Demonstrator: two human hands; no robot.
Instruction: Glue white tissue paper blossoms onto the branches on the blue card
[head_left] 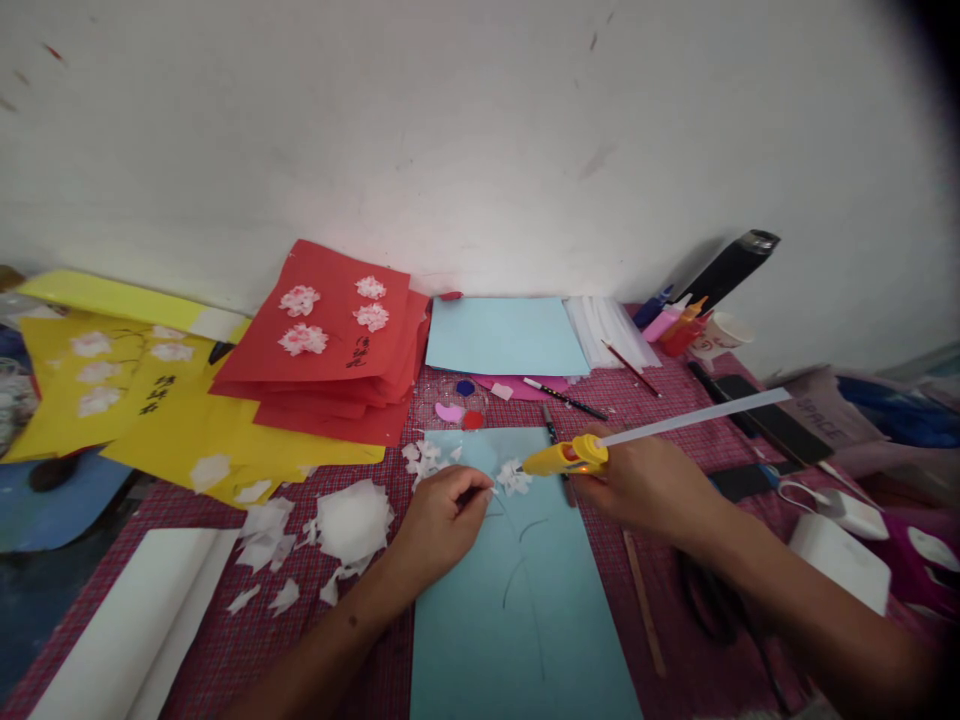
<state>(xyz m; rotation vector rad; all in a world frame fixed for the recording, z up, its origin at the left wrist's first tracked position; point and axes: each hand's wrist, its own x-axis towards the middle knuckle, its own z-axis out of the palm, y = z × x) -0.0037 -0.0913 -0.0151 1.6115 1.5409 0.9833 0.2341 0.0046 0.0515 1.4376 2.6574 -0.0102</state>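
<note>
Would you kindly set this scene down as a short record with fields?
Right hand: holds yellow glue gun with long translucent white glue stick
Left hand: fingertips together; any small held piece unclear
Work surface: light blue paper sheet with thin dark lines, on red checked tablecloth
At nozzle: white crumpled-paper flower
Far left: red paper sheets bearing pink-and-white flowers

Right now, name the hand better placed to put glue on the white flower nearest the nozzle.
Right, most likely: the right hand grips the yellow glue gun, its nozzle pointing at the white flower on the blue sheet. The left hand is close by but does not hold it.
</note>
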